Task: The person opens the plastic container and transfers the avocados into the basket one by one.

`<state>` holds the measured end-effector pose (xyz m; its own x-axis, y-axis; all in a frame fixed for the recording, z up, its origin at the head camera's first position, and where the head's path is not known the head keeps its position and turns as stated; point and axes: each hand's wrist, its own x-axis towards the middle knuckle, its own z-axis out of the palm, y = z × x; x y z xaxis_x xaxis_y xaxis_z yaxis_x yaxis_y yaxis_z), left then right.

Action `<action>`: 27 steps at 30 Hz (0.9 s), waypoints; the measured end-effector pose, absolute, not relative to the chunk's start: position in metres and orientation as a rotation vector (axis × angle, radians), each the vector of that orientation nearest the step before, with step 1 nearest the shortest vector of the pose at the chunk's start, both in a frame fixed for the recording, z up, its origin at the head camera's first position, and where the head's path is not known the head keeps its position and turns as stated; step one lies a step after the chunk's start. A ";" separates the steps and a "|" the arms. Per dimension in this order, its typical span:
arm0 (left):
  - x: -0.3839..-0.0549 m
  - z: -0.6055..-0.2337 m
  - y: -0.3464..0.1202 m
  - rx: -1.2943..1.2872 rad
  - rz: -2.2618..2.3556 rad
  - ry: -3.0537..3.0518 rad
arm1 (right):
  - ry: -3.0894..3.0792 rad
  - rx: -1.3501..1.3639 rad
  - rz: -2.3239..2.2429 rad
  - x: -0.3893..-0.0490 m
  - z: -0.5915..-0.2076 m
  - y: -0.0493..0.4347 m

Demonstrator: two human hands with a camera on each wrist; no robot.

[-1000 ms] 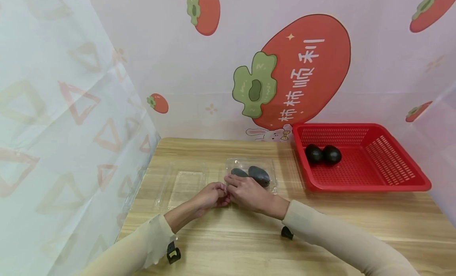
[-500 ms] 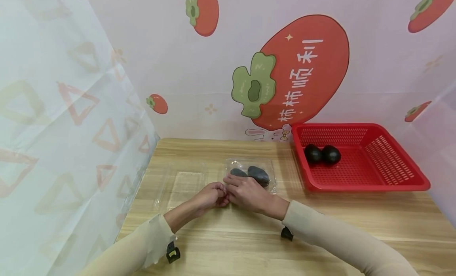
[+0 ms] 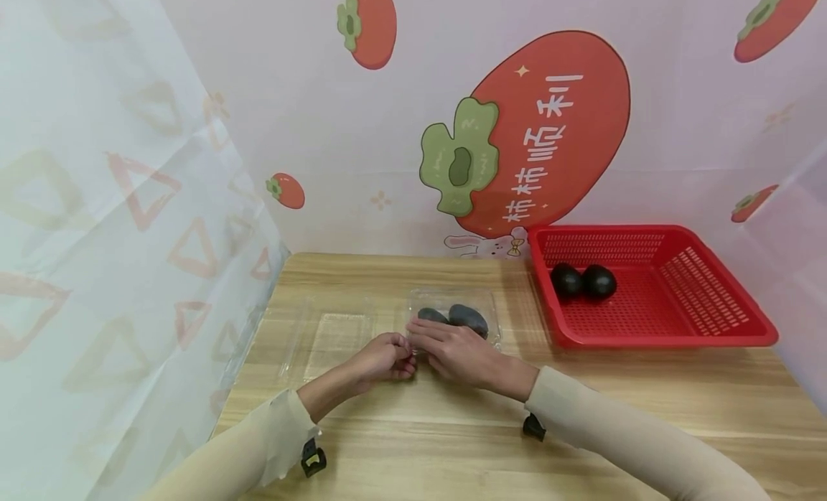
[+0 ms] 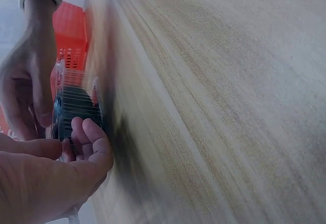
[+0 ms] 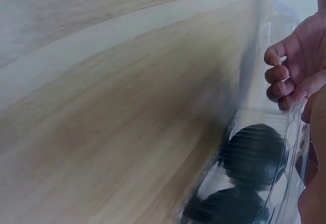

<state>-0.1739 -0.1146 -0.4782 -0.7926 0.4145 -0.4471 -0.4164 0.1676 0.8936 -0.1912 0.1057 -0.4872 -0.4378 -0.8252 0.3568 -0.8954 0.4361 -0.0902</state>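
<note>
A clear plastic clamshell box [image 3: 489, 291] holds two dark avocados [image 3: 469, 319], seen through its ridged wall in both wrist views. My left hand [image 3: 386, 356] pinches the rim at the box's near left corner between thumb and fingers. Over the near side lies my right hand [image 3: 461, 352], its fingers reaching across the rim close to the left fingertips. The right wrist view shows the rim between that hand's thumb and fingers, though part of the grip is hidden. The box rests on the wooden table.
Another clear plastic container [image 3: 339, 336] lies on the table [image 3: 413, 443] to the left. A red perforated basket [image 3: 672, 341] stands at the right, with two more avocados [image 3: 599, 281] at its left side. Printed sheets rise behind and on the left.
My right hand and forearm have shifted slightly to the right, and its thumb stands further from the left fingertips. The left hand keeps its place at the box's corner.
</note>
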 end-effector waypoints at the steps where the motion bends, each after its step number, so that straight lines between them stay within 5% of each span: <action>1: -0.174 -0.478 -0.115 -0.002 1.695 1.815 | -2.430 1.490 0.389 -0.191 -0.488 0.108; 27: -0.170 -0.477 -0.116 -0.023 1.648 1.858 | -2.351 1.344 0.437 -0.189 -0.493 0.163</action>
<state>-0.1695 -0.1165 -0.4769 -0.7913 0.3932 -0.4683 -0.4181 0.2109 0.8836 -0.1895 0.1632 -0.4928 -0.4601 -0.7450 0.4830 -0.8688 0.4898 -0.0722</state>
